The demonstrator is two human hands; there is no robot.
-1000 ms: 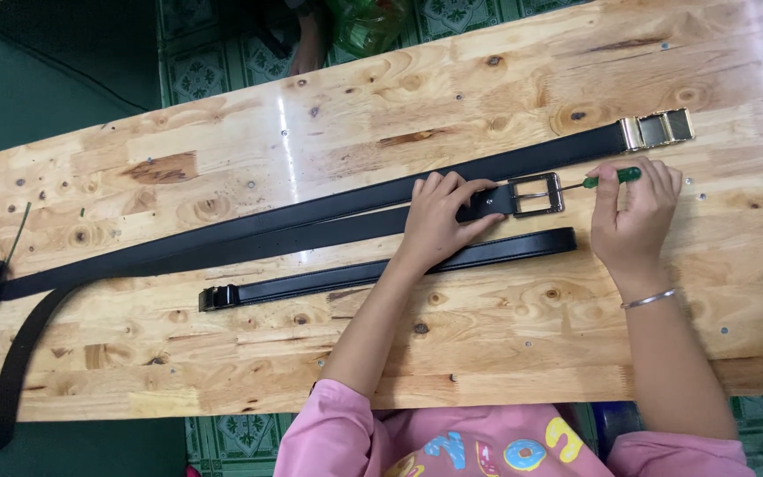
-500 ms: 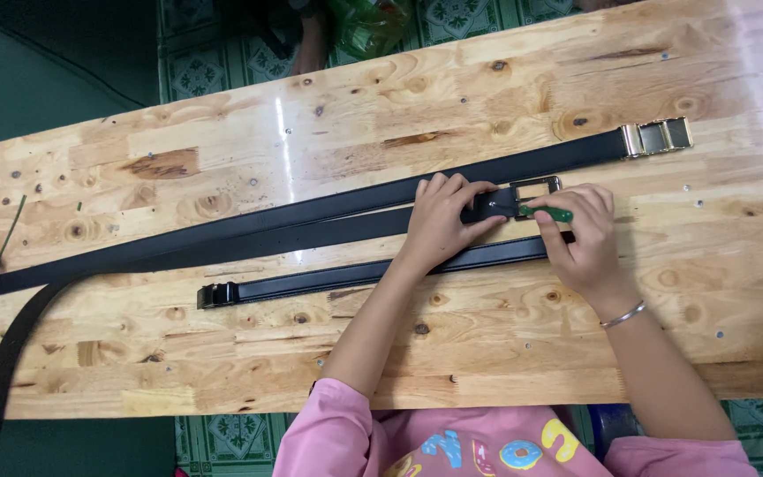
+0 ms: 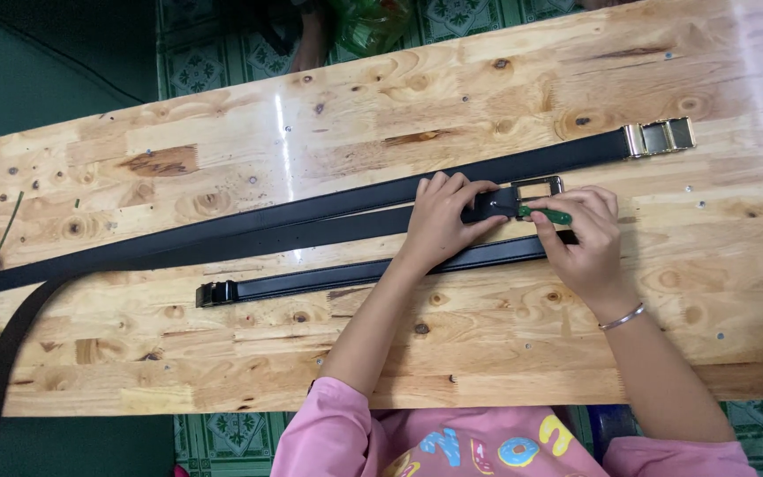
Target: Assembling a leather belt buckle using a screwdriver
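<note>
Two hands meet at one buckle: your right hand [image 3: 580, 238] pinches a green-handled tool [image 3: 547, 215] against the silver buckle [image 3: 537, 187], while your left hand [image 3: 441, 221], fingers together, presses the black belt [image 3: 311, 231], long and glossy, mid-table [image 3: 328, 115].

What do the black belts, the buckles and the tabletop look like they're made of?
The belts look like smooth black leather or a synthetic imitation, with a slight sheen; which one is unclear. The buckle at the far belt's end appears to be polished metal, pale gold and reflective. The tabletop looks like jointed pine planks with knots, under a glossy varnish that mirrors the lights.
</note>
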